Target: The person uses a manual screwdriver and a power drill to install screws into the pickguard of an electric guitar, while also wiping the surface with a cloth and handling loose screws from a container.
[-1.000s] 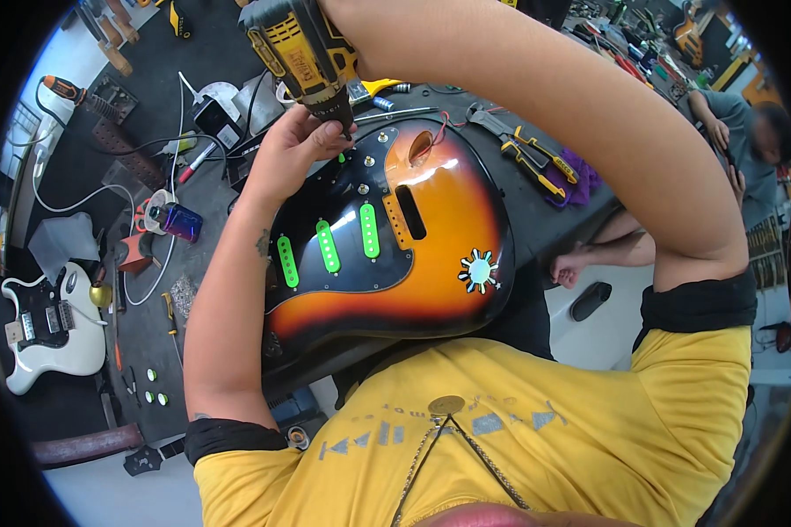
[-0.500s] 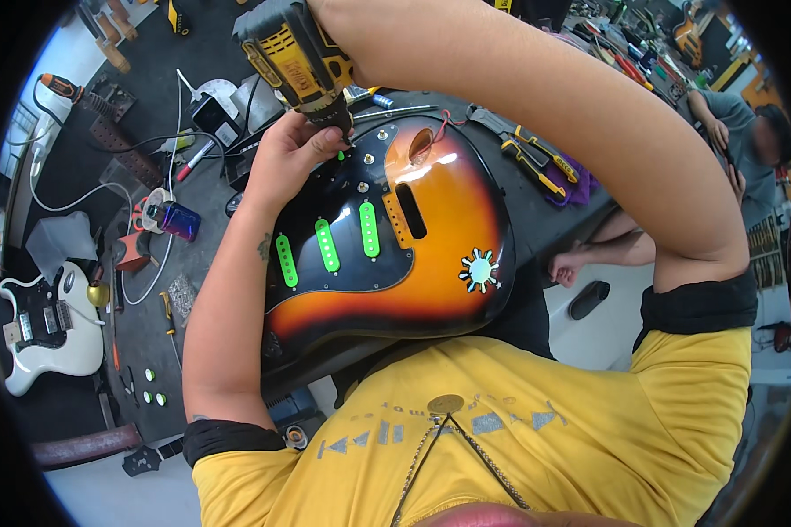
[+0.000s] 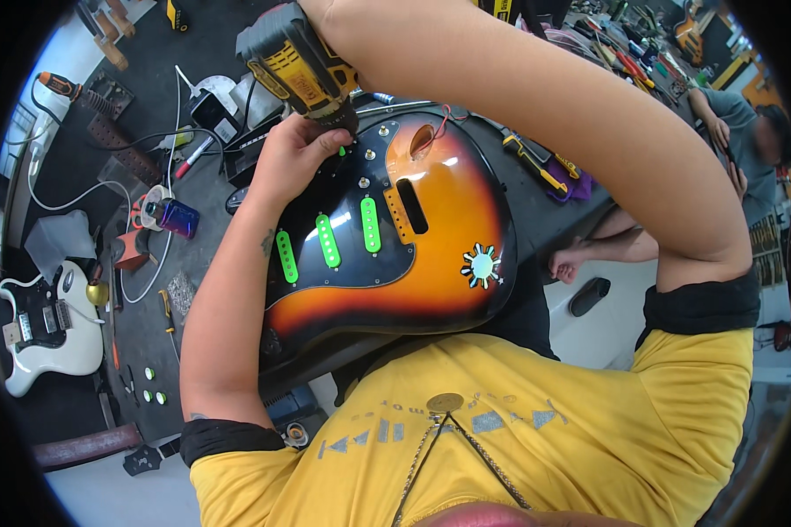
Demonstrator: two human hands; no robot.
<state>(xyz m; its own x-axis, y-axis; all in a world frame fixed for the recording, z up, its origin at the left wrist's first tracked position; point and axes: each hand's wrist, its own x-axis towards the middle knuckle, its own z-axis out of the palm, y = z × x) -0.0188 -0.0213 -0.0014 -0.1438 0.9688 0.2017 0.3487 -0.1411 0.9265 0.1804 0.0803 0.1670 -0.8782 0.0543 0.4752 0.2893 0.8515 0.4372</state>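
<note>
A sunburst electric guitar body (image 3: 466, 281) lies in front of me, with a glossy black pickguard (image 3: 343, 272) bearing three bright green pickups (image 3: 327, 241) and metal control posts (image 3: 365, 183). Above its far left edge, a yellow and black cordless drill (image 3: 303, 75) points down at the pickguard. My right hand (image 3: 323, 12) grips the drill at the upper edge of the view, its fingers mostly out of sight. My left hand (image 3: 297, 156) closes thumb and fingers around the drill's nose, just over the pickguard. The bit's tip is hidden there. A small green piece (image 3: 342, 152) shows beneath the thumb.
Yellow-handled pliers (image 3: 536, 167) rest on a purple cloth (image 3: 582, 186) beyond the guitar. Cables, a marker (image 3: 193, 160) and a blue-purple bottle (image 3: 177, 220) lie leftward. A white guitar body (image 3: 57, 325) sits far left. Another person (image 3: 747, 149) sits at right.
The drill and my left hand have shifted slightly right and down. The guitar body has moved up a little. My right forearm now covers more of the pliers.
</note>
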